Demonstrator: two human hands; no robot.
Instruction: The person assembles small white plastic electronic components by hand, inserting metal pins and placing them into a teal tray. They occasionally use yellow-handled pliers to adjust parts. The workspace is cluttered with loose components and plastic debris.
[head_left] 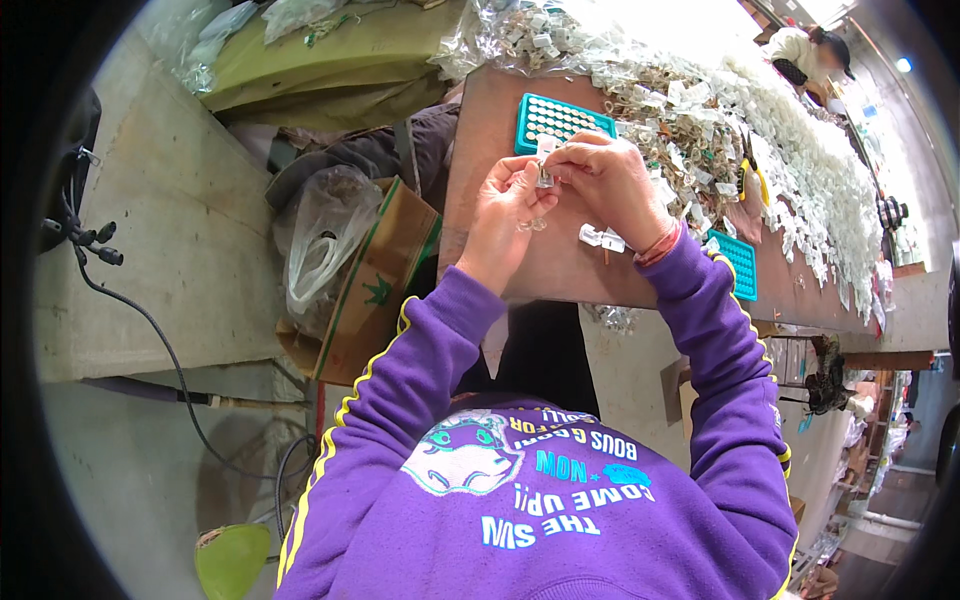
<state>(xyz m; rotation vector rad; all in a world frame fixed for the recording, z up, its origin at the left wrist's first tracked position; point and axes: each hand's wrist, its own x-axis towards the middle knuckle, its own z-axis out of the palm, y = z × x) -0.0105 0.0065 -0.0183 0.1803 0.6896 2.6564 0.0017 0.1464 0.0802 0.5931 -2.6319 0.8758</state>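
Observation:
Above the near part of the brown table, my two hands meet fingertip to fingertip. Between them is a small clear-and-white plastic piece (545, 149), too small to tell its exact kind. My left hand (507, 197) pinches it from the left, with another clear bit by its lower fingers. From the right, my right hand (611, 178) closes thumb and finger on the same piece. Just beyond the hands lies a teal tray (523, 128) with rows of round whitish pieces. Small white-and-clear pieces (602, 238) rest on the table below my right hand.
A large heap of small clear plastic pieces (690, 125) covers the table's far and right side. Yellow-handled pliers (752, 180) lie on it. Another teal tray (738, 266) sits near the right edge. Left of the table stands a cardboard box (362, 285) with a plastic bag (325, 235).

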